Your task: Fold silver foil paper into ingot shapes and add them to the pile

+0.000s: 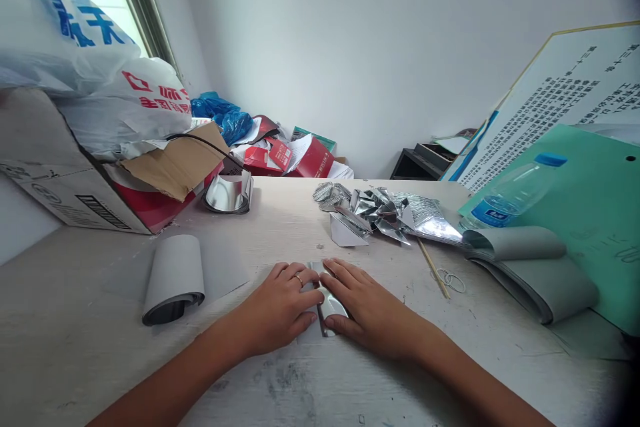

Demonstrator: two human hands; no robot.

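Observation:
A small sheet of silver film, shiny on top and grey-white along its left part, lies on the table between my hands. My left hand, with a ring on one finger, rests over the sheet's left part, its fingers bent but apart and the tips pressing down. From the other side my right hand lies flat across the shiny part, fingers stretched forward and thumb near the lower edge. Both hands touch the sheet without wrapping round it. Their palms hide some of its outline.
Crumpled silver scraps lie ahead. A wooden stick and white rubber bands are right of them. Grey rolled sheets stand left, more grey sheets right. A water bottle leans on a green board. A cardboard box stands left.

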